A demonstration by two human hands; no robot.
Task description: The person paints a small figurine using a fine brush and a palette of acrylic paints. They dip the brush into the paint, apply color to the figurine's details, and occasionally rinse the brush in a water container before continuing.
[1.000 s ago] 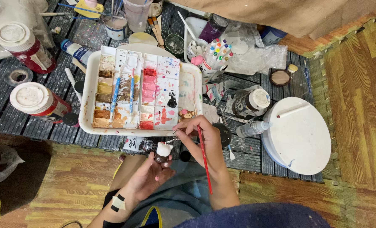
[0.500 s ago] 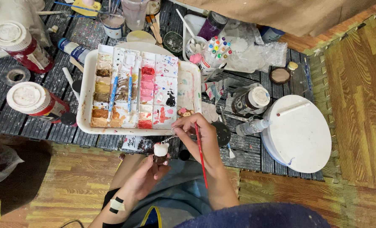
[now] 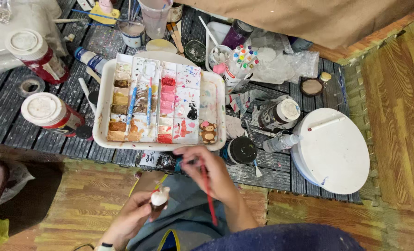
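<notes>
Left to right: your left hand (image 3: 130, 221) is gripping a small white-topped figurine (image 3: 159, 199) above your lap; your right hand (image 3: 210, 172) is pinching a red brush (image 3: 207, 193) just beside it, below the paint tray (image 3: 104, 100) on the slatted counter (image 3: 12, 116).

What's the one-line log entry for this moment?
left hand: holds small white-topped figurine | right hand: grips red paintbrush | palette tray: on dark mat, ahead of hands
</notes>
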